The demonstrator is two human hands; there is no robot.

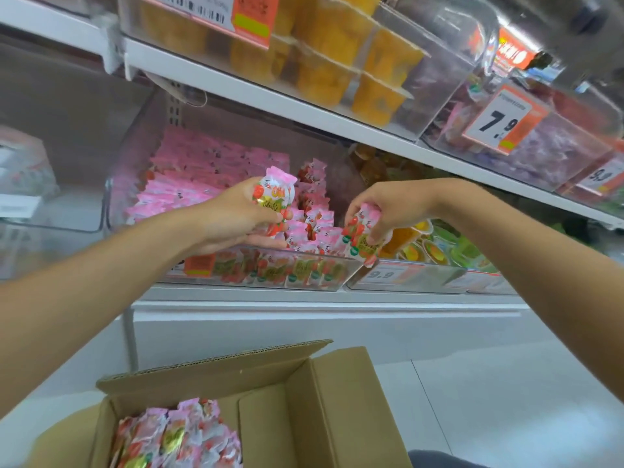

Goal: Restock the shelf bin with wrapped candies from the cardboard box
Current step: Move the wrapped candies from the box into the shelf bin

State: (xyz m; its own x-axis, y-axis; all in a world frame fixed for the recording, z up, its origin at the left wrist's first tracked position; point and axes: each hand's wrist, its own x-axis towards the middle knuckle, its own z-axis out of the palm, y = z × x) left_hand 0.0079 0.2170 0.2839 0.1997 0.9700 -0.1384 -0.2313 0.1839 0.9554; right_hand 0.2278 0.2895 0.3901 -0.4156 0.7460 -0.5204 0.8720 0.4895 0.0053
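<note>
A clear shelf bin [347,265] on the middle shelf holds rows of pink wrapped candies [202,184]. My left hand [236,217] grips a pink, red and green candy pack [275,201] upright over the bin's front. My right hand [385,207] pinches another candy pack [361,241] at the bin's right front corner. Below, an open cardboard box [304,400] has more wrapped candies [175,437] piled in its left half.
The shelf above carries clear bins of orange jelly cups [337,62] and a 7.9 price tag [503,119]. To the right of the candy bin sits a bin of mixed jelly cups [439,244] with a 9.9 tag. A clear bin [50,211] stands to the left.
</note>
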